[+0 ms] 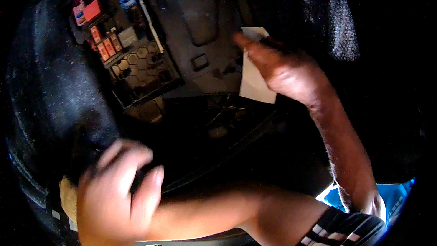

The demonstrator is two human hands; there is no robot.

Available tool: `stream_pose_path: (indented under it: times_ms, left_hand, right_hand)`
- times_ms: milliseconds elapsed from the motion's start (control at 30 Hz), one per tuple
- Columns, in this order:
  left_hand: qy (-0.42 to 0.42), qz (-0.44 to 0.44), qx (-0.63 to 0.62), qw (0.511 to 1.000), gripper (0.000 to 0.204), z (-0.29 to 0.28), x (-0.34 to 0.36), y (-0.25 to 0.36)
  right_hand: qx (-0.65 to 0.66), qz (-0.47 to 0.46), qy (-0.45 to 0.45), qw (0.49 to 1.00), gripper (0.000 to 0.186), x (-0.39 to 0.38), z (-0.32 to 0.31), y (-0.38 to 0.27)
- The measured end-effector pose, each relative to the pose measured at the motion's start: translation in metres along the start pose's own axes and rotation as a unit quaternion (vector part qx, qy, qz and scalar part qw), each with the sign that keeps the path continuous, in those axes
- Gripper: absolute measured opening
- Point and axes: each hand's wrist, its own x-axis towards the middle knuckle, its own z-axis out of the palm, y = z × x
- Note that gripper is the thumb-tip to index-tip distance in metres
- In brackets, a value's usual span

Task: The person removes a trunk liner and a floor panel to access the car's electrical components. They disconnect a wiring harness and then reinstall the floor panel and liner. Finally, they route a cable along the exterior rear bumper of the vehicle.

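**Right grip (289,73) closed on a pale flat piece (256,85) in dim surroundings**

Right of upper centre, the piece projects above and below its fingers. Lower left, the blurred left grip (114,191) is half-curled, thumb apart, seemingly empty. Upper left, a tray (152,94) holds small red boxes (109,46) beside a dark moulded panel (195,13); upper right, silvery crinkled sheeting (343,27).

Pale oblong carton (256,83), plain-sided, slightly tilted, upper half gripped in hand (283,67).
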Motion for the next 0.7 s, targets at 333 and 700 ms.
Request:
stream_pose_path:
  times_ms: [333, 700]
  left_hand:
    - [-0.338, 0.240, -0.100, 0.905, 0.058, 0.163, 0.135, -0.057]
    - [-0.424, 0.131, -0.232, 0.866, 0.040, 0.194, 0.158, -0.061]
  right_hand:
    - [-0.032, 0.096, -0.075, 0.992, 0.023, -0.049, 0.003, 0.012]
    - [0.357, -0.007, -0.013, 0.934, 0.011, -0.056, -0.046, -0.111]
